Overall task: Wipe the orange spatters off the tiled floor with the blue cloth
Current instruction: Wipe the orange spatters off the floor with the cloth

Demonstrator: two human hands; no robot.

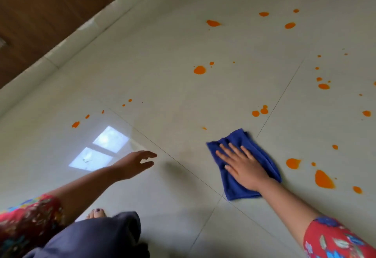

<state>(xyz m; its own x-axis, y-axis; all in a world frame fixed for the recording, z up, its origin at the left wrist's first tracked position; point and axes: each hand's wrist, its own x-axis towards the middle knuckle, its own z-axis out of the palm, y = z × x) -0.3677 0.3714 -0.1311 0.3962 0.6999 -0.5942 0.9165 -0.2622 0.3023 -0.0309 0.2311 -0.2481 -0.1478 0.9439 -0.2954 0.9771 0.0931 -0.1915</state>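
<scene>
A folded blue cloth lies flat on the pale tiled floor. My right hand presses palm-down on it with the fingers spread. Orange spatters dot the floor: a large one just right of the cloth, another beside it, a pair beyond the cloth, a round one farther off, and small ones at the left. My left hand hovers above the floor to the left, fingers apart, holding nothing.
A brown wooden wall or door with a pale skirting runs along the upper left. My bare foot and dark trouser leg are at the bottom. A window reflection glares on the tile.
</scene>
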